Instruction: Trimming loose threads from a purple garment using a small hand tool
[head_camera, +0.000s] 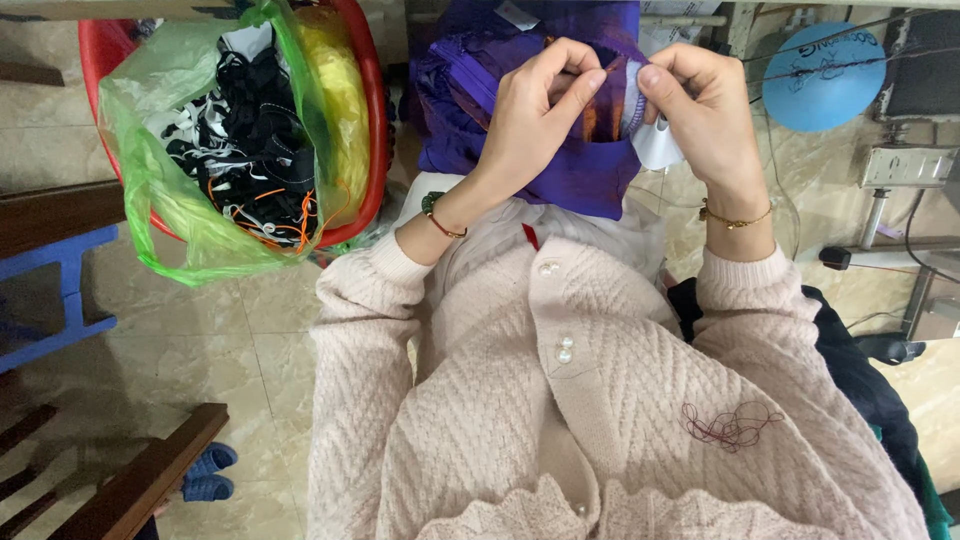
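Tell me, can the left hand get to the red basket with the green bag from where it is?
Probably yes. The left hand is pinching the purple fabric, and the red basket sits just beside it with open space between. It would have to let go of the cloth first.

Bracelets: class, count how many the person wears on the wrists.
2. A dark beaded bracelet circles the left wrist, and a thin gold chain bracelet circles the right wrist. The cardigan sleeves could hide more further up.
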